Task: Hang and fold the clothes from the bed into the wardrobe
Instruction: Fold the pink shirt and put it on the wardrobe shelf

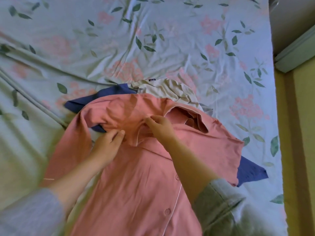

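From lower left, my left hand (109, 142) pinches the pink shirt (136, 193) spread mid-frame on the bed (51, 40), and my right hand (162, 127) pinches its collar just beside it. I judge I'm straightening the neckline, and next it needs flattening for a fold or hanger.

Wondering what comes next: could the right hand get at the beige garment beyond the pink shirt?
Probably yes: the beige garment lies mostly uncovered beyond the right hand, which must first let go of the pink shirt.
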Available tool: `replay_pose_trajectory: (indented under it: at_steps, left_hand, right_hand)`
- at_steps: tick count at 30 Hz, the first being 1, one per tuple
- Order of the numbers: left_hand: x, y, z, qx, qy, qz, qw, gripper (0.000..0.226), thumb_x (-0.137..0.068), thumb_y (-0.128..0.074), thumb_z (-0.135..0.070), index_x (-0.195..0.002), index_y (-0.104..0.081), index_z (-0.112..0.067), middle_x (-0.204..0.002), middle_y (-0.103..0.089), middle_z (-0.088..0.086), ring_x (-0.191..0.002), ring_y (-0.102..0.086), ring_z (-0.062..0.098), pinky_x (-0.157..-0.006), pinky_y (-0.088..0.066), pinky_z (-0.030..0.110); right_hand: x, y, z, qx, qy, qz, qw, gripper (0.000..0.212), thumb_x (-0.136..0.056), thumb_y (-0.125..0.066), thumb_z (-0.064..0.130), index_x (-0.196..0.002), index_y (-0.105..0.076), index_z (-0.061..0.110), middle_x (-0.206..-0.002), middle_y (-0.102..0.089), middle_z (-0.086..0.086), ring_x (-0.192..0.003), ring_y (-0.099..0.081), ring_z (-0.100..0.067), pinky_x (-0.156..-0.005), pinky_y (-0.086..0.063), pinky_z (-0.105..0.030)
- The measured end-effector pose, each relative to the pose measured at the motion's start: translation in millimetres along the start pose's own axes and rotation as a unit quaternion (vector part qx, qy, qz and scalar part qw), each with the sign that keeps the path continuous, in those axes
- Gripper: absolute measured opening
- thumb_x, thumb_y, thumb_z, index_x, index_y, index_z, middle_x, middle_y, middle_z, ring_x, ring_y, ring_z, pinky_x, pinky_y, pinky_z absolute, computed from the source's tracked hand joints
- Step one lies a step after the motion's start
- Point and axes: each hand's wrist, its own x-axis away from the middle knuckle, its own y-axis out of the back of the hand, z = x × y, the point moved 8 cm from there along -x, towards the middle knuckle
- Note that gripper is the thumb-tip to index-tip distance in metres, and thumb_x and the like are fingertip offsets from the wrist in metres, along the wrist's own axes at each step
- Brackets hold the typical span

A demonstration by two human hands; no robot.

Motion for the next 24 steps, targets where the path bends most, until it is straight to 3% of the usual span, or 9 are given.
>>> replay_pose_trajectory:
  at_steps: [3, 6, 10, 13, 16, 18, 19, 22, 24]
  left_hand:
    - [-7.8, -2.0, 4.0, -0.027, 0.005, 0.002, 1.000, 0.022, -0.098, -0.052, -0.031, -0.096, -0.066, -0.014, -0.093, -0.069, 0.004, -0.089, -0.061, 0.022, -0.073, -0.038, 0.029]
    - [-12.5, -7.9, -9.3, -0.029, -0.030, -0.002, 0.999, 0.013, -0.093, -0.059, -0.027, -0.089, -0.065, -0.017, -0.082, -0.066, -0.004, -0.078, -0.059, 0.015, -0.064, -0.038, 0.027]
    - [-21.3, -25.4, -49.9, -0.001, -0.116, -0.018, 0.993, 0.010, -0.089, -0.061, -0.023, -0.080, -0.060, -0.020, -0.071, -0.061, -0.007, -0.067, -0.056, 0.004, -0.059, -0.038, 0.011]
    - [-33.6, -52.4, -82.8, 0.021, -0.151, 0.009, 0.988, 0.005, -0.088, -0.063, -0.023, -0.090, -0.061, -0.018, -0.085, -0.064, -0.003, -0.073, -0.058, 0.009, -0.070, -0.047, 0.024]
    - [-54.9, -81.8, -97.0, -0.096, -0.082, 0.054, 0.991, 0.043, -0.087, -0.050, -0.055, -0.111, -0.058, -0.021, -0.105, -0.067, 0.001, -0.093, -0.063, 0.023, -0.087, -0.051, 0.040]
    - [-70.2, -93.1, -95.9, -0.188, 0.012, 0.079, 0.979, 0.073, -0.082, -0.028, -0.076, -0.118, -0.055, -0.019, -0.102, -0.072, 0.004, -0.095, -0.065, 0.029, -0.086, -0.048, 0.039]
    - [-76.3, -98.7, -95.0, -0.178, 0.056, 0.090, 0.978, 0.078, -0.082, -0.024, -0.078, -0.117, -0.056, -0.015, -0.090, -0.074, 0.005, -0.084, -0.067, 0.027, -0.080, -0.047, 0.036]
    - [-86.3, -117.0, -95.8, -0.031, 0.166, 0.118, 0.979, 0.070, -0.089, -0.036, -0.070, -0.100, -0.061, -0.006, -0.056, -0.064, 0.004, -0.042, -0.053, 0.018, -0.054, -0.042, 0.026]
    - [-84.6, -130.1, -92.3, 0.087, 0.233, 0.138, 0.959, 0.055, -0.087, -0.053, -0.063, -0.092, -0.060, -0.009, -0.055, -0.051, 0.003, -0.038, -0.040, 0.013, -0.040, -0.032, 0.017]
  right_hand:
    - [-1.3, 7.0, -8.3, 0.003, -0.007, -0.030, 1.000, 0.021, -0.096, -0.057, 0.022, -0.092, -0.074, 0.011, -0.076, -0.067, -0.005, -0.069, -0.064, -0.020, -0.069, -0.055, -0.035]
    - [5.4, 50.7, -9.3, 0.114, 0.034, -0.122, 0.985, 0.020, -0.089, -0.054, 0.009, -0.085, -0.072, 0.017, -0.083, -0.073, -0.011, -0.082, -0.069, -0.027, -0.078, -0.056, -0.043]
    - [21.5, 131.4, -26.3, 0.244, 0.008, -0.250, 0.937, 0.019, -0.086, -0.053, 0.014, -0.075, -0.068, 0.018, -0.067, -0.063, 0.005, -0.063, -0.056, -0.013, -0.055, -0.038, -0.026]
    - [28.4, 174.1, -58.5, 0.277, -0.067, -0.250, 0.925, 0.032, -0.083, -0.051, 0.018, -0.053, -0.040, 0.017, -0.048, -0.037, 0.004, -0.050, -0.036, -0.017, -0.049, -0.022, -0.028]
    - [27.2, 190.7, -82.6, 0.286, -0.129, -0.217, 0.925, 0.039, -0.086, -0.053, 0.027, -0.051, -0.039, 0.015, -0.049, -0.039, 0.001, -0.050, -0.040, -0.018, -0.051, -0.029, -0.031]
    - [19.8, 191.7, -94.6, 0.212, -0.157, -0.190, 0.946, 0.037, -0.087, -0.056, 0.033, -0.061, -0.057, 0.007, -0.060, -0.055, -0.006, -0.060, -0.055, -0.024, -0.060, -0.044, -0.035]
    - [15.5, 189.0, -101.0, 0.124, -0.173, -0.174, 0.961, 0.036, -0.087, -0.059, 0.035, -0.068, -0.063, 0.005, -0.068, -0.060, -0.010, -0.063, -0.057, -0.024, -0.063, -0.048, -0.037]
    - [2.1, 174.5, -112.1, -0.179, -0.222, -0.118, 0.951, 0.026, -0.089, -0.063, 0.039, -0.091, -0.067, 0.014, -0.077, -0.062, -0.008, -0.054, -0.046, -0.012, -0.055, -0.037, -0.023]
    - [-6.9, 171.6, -109.1, -0.281, -0.223, -0.078, 0.930, 0.029, -0.090, -0.060, 0.041, -0.107, -0.064, 0.018, -0.078, -0.062, -0.004, -0.055, -0.046, -0.010, -0.054, -0.036, -0.019]
